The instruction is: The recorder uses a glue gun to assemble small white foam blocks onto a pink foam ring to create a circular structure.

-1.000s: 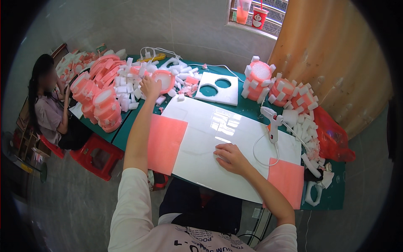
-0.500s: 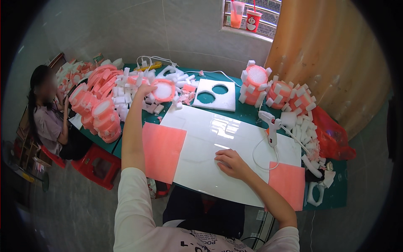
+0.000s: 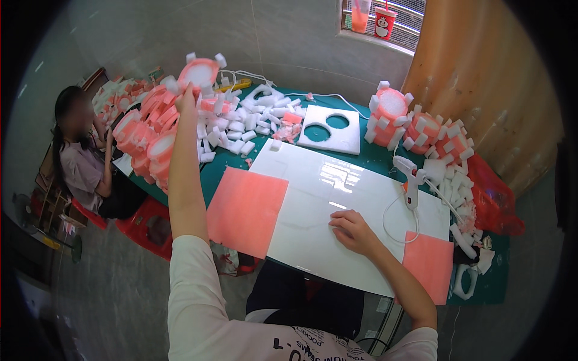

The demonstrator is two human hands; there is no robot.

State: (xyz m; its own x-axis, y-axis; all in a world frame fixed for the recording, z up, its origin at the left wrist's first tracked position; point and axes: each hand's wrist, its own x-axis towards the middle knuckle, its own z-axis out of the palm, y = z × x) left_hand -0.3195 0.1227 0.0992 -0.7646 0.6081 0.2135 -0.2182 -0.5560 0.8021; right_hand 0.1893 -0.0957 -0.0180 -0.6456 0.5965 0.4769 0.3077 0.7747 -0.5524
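Observation:
At the far left of the table my left arm is stretched out. My left hand (image 3: 188, 99) is closed on a round pink foam piece (image 3: 200, 72) with a white centre and small white blocks at its rim; the arm and the foam partly hide the grip. My right hand (image 3: 355, 231) rests on a glossy white board (image 3: 313, 240), fingers loosely bent and apart, holding nothing. To its right lies a white hot glue gun (image 3: 410, 180) with a cord. Pink foam sheets lie at the board's left (image 3: 248, 210) and right (image 3: 427, 268).
Loose white foam blocks (image 3: 241, 129) spread behind the board, beside a white foam slab (image 3: 330, 139) with two round holes. Stacked pink foam rounds (image 3: 388, 117) stand at back right, more (image 3: 159, 147) at left. A red plastic bag (image 3: 490, 198) hangs right. Another person (image 3: 81, 162) sits left.
My left hand has lifted the round pink foam piece from among the white blocks, moving up and away to the left. My right hand stays on the board. The view has shifted slightly.

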